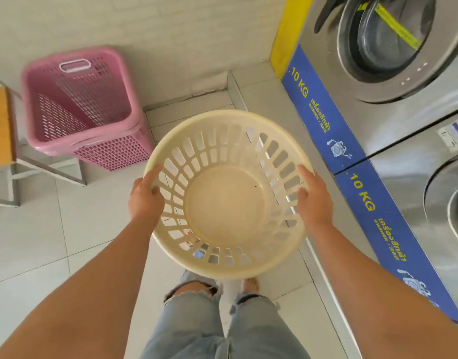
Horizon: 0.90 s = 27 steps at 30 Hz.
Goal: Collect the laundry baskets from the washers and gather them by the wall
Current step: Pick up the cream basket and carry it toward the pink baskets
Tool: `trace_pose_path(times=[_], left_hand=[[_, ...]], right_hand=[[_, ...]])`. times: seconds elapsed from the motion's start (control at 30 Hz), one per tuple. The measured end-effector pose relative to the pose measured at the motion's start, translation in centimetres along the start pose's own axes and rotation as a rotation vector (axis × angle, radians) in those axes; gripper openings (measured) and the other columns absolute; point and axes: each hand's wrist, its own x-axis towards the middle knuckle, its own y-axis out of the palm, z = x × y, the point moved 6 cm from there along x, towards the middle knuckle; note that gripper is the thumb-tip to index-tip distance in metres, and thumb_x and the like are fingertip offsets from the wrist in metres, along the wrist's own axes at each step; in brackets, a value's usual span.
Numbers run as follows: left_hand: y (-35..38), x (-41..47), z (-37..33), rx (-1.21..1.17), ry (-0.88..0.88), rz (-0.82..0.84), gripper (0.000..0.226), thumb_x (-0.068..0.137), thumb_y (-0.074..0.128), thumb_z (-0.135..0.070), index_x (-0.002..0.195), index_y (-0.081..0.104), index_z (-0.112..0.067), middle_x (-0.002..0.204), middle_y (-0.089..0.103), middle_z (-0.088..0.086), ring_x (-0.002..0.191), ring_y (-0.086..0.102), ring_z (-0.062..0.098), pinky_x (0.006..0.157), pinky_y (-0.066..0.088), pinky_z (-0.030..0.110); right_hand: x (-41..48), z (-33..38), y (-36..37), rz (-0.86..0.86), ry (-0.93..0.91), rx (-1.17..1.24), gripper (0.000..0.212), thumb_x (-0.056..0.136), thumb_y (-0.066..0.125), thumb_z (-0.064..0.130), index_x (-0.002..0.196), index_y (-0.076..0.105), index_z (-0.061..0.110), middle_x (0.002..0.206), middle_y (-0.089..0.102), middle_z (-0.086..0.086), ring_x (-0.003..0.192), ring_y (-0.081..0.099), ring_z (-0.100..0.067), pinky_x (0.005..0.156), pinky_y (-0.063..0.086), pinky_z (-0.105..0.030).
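A round cream laundry basket [228, 211] with slotted walls is held in the air over the tiled floor, tilted so its empty inside faces me. My left hand [145, 198] grips its left rim and my right hand [314, 198] grips its right rim. At the upper left, pink rectangular baskets [75, 104], stacked one inside another, stand on the floor against the white wall [171, 35].
Two steel front-load washers [386, 47] with blue "10 KG" panels line the right side on a raised step. A wooden-topped bench with a metal frame [5, 141] stands at the left edge beside the pink baskets. My legs in torn jeans show below.
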Motion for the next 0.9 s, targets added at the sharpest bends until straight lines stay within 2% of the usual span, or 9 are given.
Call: trace_pose_path(times=[0.17, 0.27, 0.4, 0.47, 0.57, 0.77, 0.83, 0.9], left_hand=[[-3.0, 9.2, -2.1, -0.016, 0.006, 0.006, 0.065, 0.090, 0.037, -0.002, 0.139, 0.045, -0.045, 0.120, 0.052, 0.002, 0.086, 0.051, 0.018, 0.070, 0.039, 0.031], [-4.5, 14.5, -3.2, -0.044, 0.002, 0.019, 0.067, 0.090, 0.037, -0.001, 0.137, 0.045, -0.047, 0.124, 0.052, 0.004, 0.084, 0.056, 0.020, 0.064, 0.044, 0.031], [-5.5, 20.7, -4.7, -0.055, 0.000, 0.009, 0.066, 0.090, 0.040, 0.000, 0.139, 0.046, -0.043, 0.126, 0.054, 0.007, 0.080, 0.057, 0.020, 0.065, 0.043, 0.030], [-5.6, 23.3, -5.2, -0.065, -0.027, 0.003, 0.067, 0.090, 0.039, 0.001, 0.139, 0.047, -0.044, 0.126, 0.054, 0.005, 0.077, 0.057, 0.019, 0.060, 0.043, 0.028], [-5.5, 27.2, -6.2, -0.092, -0.046, -0.008, 0.070, 0.088, 0.037, 0.004, 0.138, 0.048, -0.043, 0.122, 0.053, 0.005, 0.071, 0.057, 0.020, 0.054, 0.042, 0.025], [-3.7, 34.9, -8.2, -0.097, -0.166, -0.010, 0.074, 0.083, 0.037, 0.001, 0.135, 0.047, -0.050, 0.116, 0.060, 0.000, 0.075, 0.057, 0.022, 0.060, 0.046, 0.033], [-2.9, 37.6, -9.1, -0.068, -0.198, 0.010, 0.075, 0.082, 0.037, 0.001, 0.135, 0.047, -0.051, 0.108, 0.064, 0.000, 0.068, 0.058, 0.021, 0.057, 0.047, 0.033], [-2.1, 40.1, -9.9, -0.034, -0.239, 0.022, 0.076, 0.082, 0.037, 0.002, 0.136, 0.047, -0.050, 0.091, 0.067, -0.005, 0.061, 0.061, 0.019, 0.053, 0.049, 0.032]], right_hand=[[6.3, 6.7, 3.0, -0.010, -0.009, -0.015, 0.060, 0.092, 0.044, 0.004, 0.141, 0.042, 0.038, 0.151, 0.037, 0.003, 0.131, 0.045, -0.020, 0.099, 0.040, -0.035], [9.8, 10.5, 4.5, -0.025, -0.030, -0.021, 0.060, 0.092, 0.044, 0.004, 0.141, 0.041, 0.039, 0.150, 0.038, 0.003, 0.131, 0.046, -0.021, 0.100, 0.042, -0.039], [15.1, 14.6, 6.0, -0.022, -0.041, -0.019, 0.060, 0.092, 0.043, 0.004, 0.140, 0.041, 0.040, 0.151, 0.038, 0.003, 0.132, 0.044, -0.020, 0.102, 0.040, -0.038], [17.9, 16.3, 6.7, -0.010, -0.054, -0.025, 0.060, 0.092, 0.042, 0.004, 0.140, 0.041, 0.041, 0.151, 0.037, 0.004, 0.132, 0.044, -0.019, 0.103, 0.039, -0.037], [22.5, 18.8, 8.1, 0.018, -0.076, -0.046, 0.059, 0.092, 0.043, 0.005, 0.140, 0.042, 0.040, 0.150, 0.038, 0.003, 0.131, 0.045, -0.020, 0.102, 0.040, -0.039], [32.7, 22.8, 11.2, 0.100, -0.115, -0.073, 0.054, 0.095, 0.041, 0.007, 0.139, 0.044, 0.037, 0.147, 0.040, 0.002, 0.124, 0.050, -0.025, 0.097, 0.042, -0.037], [36.1, 23.6, 12.2, 0.132, -0.106, -0.073, 0.054, 0.095, 0.040, 0.007, 0.139, 0.044, 0.037, 0.146, 0.041, 0.002, 0.120, 0.052, -0.025, 0.087, 0.041, -0.029], [39.4, 24.5, 13.2, 0.160, -0.110, -0.088, 0.055, 0.094, 0.040, 0.007, 0.139, 0.043, 0.039, 0.144, 0.041, 0.003, 0.117, 0.054, -0.026, 0.085, 0.040, -0.028]])
